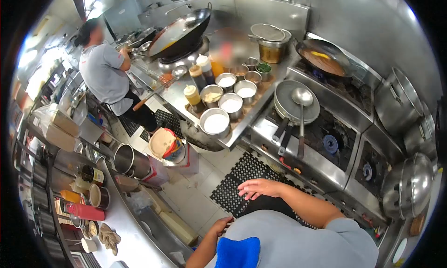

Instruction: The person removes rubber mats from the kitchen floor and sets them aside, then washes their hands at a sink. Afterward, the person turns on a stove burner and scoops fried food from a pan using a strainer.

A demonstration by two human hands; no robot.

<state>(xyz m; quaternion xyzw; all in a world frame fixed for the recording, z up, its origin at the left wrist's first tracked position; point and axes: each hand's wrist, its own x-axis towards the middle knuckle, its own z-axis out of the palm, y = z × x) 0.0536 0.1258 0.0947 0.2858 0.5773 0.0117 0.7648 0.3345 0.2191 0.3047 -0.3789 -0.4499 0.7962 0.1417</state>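
Observation:
My right hand is held out in front of my body, above the black perforated floor mat. Its fingers are loosely bent and apart, with nothing in them. Lower down, my left hand hangs close to my grey shirt, fingers stretched out and holding nothing that I can see. A blue cloth lies against my shirt front. Nearest to my right hand is the stove, apart from it. A frying pan sits there with a ladle resting across it, handles towards me.
Beyond are metal tubs of white powder, squeeze bottles, a large wok and a pan with brown sauce. A co-worker stands at the far left. A steel counter with a crumpled cloth runs along my left.

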